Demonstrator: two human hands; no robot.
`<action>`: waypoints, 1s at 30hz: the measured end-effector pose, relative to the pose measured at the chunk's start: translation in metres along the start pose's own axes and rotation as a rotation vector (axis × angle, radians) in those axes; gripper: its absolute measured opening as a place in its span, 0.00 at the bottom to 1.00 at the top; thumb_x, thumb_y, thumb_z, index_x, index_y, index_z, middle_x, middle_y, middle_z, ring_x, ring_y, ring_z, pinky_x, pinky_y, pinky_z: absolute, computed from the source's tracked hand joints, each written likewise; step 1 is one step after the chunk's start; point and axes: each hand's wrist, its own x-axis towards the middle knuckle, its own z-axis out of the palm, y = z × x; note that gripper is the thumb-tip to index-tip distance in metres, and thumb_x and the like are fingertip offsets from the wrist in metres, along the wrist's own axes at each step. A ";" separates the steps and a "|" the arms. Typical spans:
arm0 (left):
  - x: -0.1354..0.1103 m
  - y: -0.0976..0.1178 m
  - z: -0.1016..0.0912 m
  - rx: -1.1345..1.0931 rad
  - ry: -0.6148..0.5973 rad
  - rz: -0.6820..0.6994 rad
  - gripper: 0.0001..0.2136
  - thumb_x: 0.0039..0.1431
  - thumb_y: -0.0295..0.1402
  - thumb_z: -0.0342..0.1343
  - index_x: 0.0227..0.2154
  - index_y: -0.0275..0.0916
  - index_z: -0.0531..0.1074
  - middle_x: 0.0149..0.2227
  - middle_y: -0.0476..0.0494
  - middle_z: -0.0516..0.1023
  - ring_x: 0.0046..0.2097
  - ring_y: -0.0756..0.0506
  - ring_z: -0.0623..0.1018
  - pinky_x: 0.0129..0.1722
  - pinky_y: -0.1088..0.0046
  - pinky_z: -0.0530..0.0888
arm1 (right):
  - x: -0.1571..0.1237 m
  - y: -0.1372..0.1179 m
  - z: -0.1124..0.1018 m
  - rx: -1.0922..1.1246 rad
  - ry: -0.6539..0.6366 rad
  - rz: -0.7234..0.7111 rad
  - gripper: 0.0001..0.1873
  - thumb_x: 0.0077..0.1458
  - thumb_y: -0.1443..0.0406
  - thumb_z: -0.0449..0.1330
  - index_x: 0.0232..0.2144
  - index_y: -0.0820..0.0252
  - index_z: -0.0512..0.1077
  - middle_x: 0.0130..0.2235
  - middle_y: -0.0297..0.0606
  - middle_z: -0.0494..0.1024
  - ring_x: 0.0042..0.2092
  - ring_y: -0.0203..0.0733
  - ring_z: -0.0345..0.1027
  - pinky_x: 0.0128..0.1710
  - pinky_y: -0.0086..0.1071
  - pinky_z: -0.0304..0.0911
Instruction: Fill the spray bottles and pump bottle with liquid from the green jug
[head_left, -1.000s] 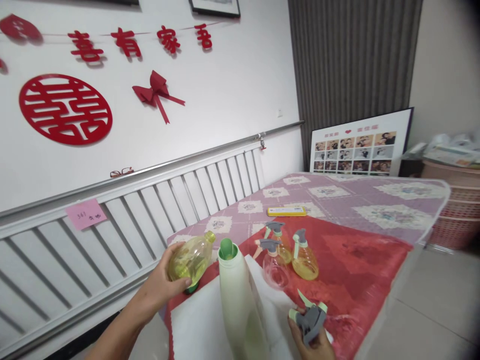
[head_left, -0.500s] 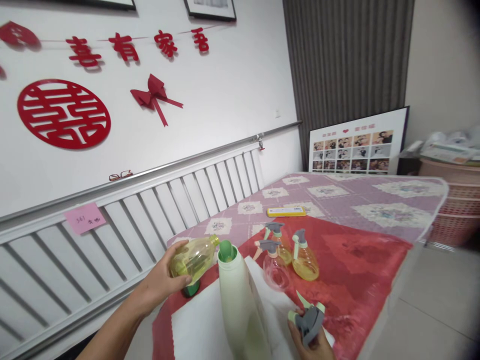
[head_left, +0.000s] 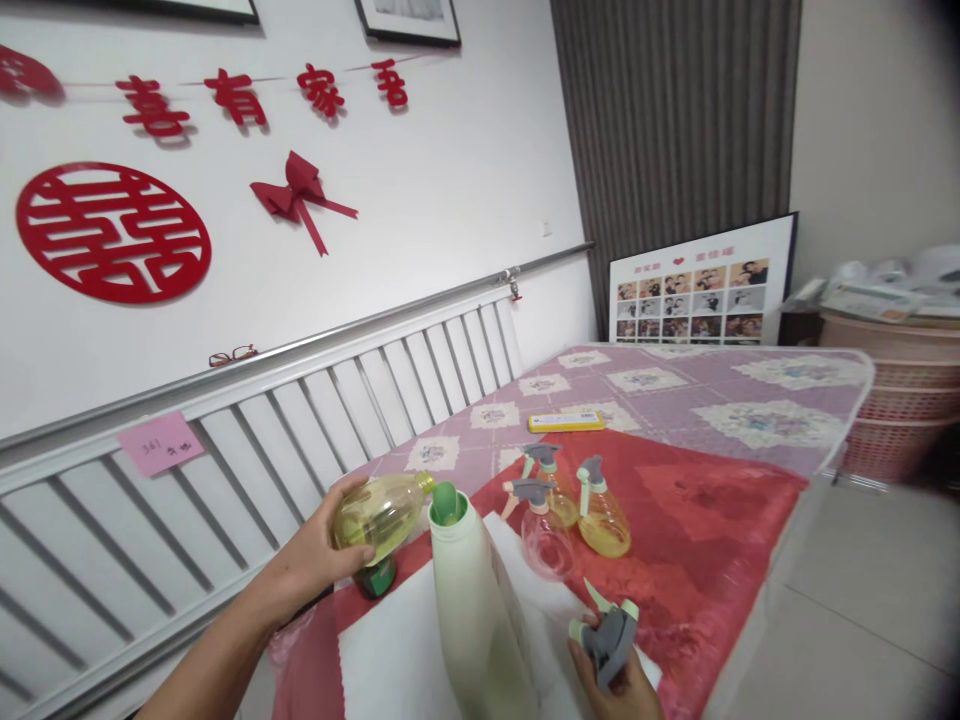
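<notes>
My left hand [head_left: 346, 530] is wrapped round a clear yellow bottle [head_left: 386, 515] with yellowish liquid inside. The bottle is tipped, its neck beside the green mouth of a large pale green jug [head_left: 476, 610]. In my right hand [head_left: 615, 685] is a grey and green spray head [head_left: 611, 640], off to the right of the jug. Beyond the jug stand a pink spray bottle [head_left: 546, 540] and two yellow ones, one in front [head_left: 604, 520] and one partly hidden behind [head_left: 562, 497]. A dark green container [head_left: 377, 577] sits below my left hand.
A white cloth [head_left: 382, 640] lies under the jug, over a red cloth [head_left: 690, 510] on the table. A yellow-edged flat box [head_left: 566, 422] lies farther back. The white radiator [head_left: 247, 450] runs along the left wall; pink baskets [head_left: 892, 420] stand at right.
The view has turned slightly to the right, so things sit a little farther left. Both hands keep their holds, and the yellow bottle stays tipped beside the jug's mouth.
</notes>
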 end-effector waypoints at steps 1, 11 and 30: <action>0.000 0.001 0.000 0.005 0.005 -0.002 0.38 0.47 0.38 0.62 0.60 0.44 0.53 0.58 0.38 0.66 0.56 0.37 0.71 0.53 0.62 0.71 | 0.000 -0.002 0.000 -0.005 0.002 -0.008 0.28 0.37 0.49 0.68 0.39 0.57 0.71 0.39 0.43 0.83 0.42 0.51 0.78 0.42 0.36 0.74; 0.000 0.012 -0.003 0.006 -0.050 -0.042 0.34 0.49 0.34 0.61 0.59 0.46 0.53 0.58 0.39 0.64 0.58 0.37 0.68 0.55 0.61 0.69 | -0.006 -0.023 0.003 -0.021 0.052 -0.093 0.27 0.34 0.48 0.69 0.35 0.56 0.72 0.34 0.39 0.83 0.36 0.48 0.78 0.36 0.34 0.76; 0.004 0.020 -0.013 0.161 -0.079 0.043 0.34 0.50 0.34 0.59 0.60 0.45 0.53 0.59 0.39 0.66 0.55 0.36 0.72 0.55 0.58 0.70 | -0.005 -0.014 0.003 0.004 0.029 -0.006 0.27 0.34 0.49 0.68 0.36 0.56 0.71 0.37 0.41 0.82 0.40 0.50 0.77 0.44 0.39 0.73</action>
